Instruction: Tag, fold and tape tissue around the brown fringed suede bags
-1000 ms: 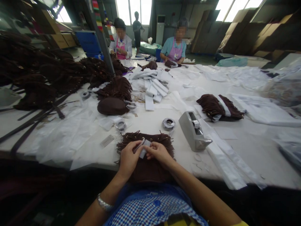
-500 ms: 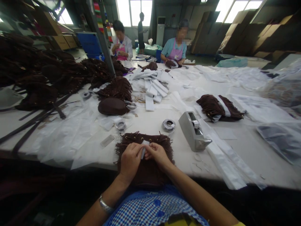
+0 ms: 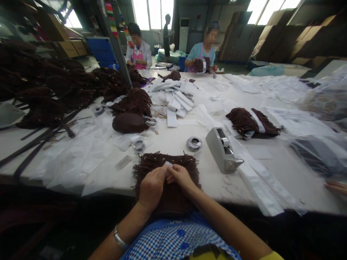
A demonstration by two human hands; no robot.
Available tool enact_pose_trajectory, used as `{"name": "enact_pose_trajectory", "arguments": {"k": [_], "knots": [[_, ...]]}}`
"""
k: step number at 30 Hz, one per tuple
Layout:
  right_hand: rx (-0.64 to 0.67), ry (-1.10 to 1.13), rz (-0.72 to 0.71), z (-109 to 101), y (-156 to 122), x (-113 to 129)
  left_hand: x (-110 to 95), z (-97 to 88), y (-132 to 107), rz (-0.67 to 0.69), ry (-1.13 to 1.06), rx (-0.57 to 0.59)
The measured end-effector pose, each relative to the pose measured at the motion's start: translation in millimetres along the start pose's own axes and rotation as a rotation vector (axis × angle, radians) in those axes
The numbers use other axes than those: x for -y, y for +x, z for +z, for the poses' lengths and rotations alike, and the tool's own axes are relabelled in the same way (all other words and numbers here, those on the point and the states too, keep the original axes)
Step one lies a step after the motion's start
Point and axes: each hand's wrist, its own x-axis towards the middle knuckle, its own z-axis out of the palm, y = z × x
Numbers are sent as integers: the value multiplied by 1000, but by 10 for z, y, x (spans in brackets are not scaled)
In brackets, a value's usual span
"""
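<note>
A dark brown fringed bag (image 3: 170, 202) with brass eyelets lies at the table's front edge, close to my body. Over its upper middle, my left hand (image 3: 153, 184) and my right hand (image 3: 180, 177) meet, fingers pinched together. Between their fingertips is a small piece of white paper or foam (image 3: 168, 164), mostly covered by the fingers. Just beyond the bag lie two wrapped rings, one at left (image 3: 139, 145) and one at right (image 3: 194, 143). A tag (image 3: 124, 162) rests left of the bag.
A grey tape dispenser (image 3: 223, 151) stands to the right, beside white strips (image 3: 260, 187). Farther off are a banded fringed bag (image 3: 253, 122), a pile of white pieces (image 3: 173, 97) and heaped brown bags (image 3: 48, 83). Another person's hand (image 3: 337, 187) shows at the right edge.
My left hand has turned and closed over more of the white piece. A co-worker across the table has lifted a brown bag. Another person's hand has appeared at right, where a dark packet has shifted.
</note>
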Motion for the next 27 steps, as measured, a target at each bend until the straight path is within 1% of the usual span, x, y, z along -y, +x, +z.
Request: {"name": "enact_pose_trajectory", "arguments": {"k": [3, 7, 8, 9, 12, 13, 15, 17, 19, 20, 21, 22, 23, 25, 26, 27], "knots": [[-41, -32, -8, 15, 14, 2, -9, -69, 31, -88, -80, -5], [-7, 19, -6, 14, -4, 36, 2, -205, 141, -324, -301, -51], [0, 29, -9, 10, -13, 47, 15, -222, 171, -371, -344, -37], [4, 34, -15, 6, -21, 56, 32, -228, 196, -410, -384, 4], [8, 24, -37, 7, -31, 60, 83, -193, 232, -496, -558, 199], [7, 16, -43, 13, -32, 53, 92, -172, 231, -520, -633, 241], [5, -8, -49, 31, -38, 38, 96, -136, 212, -565, -737, 253], [32, -54, -48, 28, -71, 53, 89, -110, 184, -601, -766, 239], [86, -165, -73, -43, -154, 138, 85, -91, 156, -637, -767, 224], [87, -258, -121, -118, -219, 213, 85, -81, 143, -653, -767, 220], [47, -370, -198, -225, -299, 306, 88, -72, 131, -667, -770, 218], [-41, -492, -300, -366, -388, 414, 92, -62, 120, -680, -777, 213], [-192, -617, -421, -539, -480, 529, 97, -51, 109, -690, -787, 205], [-579, -796, -614, -959, -641, 745, 111, -30, 92, -701, -807, 196], [-758, -871, -660, -1186, -697, 833, 120, -19, 86, -703, -817, 197], [-892, -943, -682, -1408, -731, 901, 131, -7, 83, -704, -826, 199]]}}
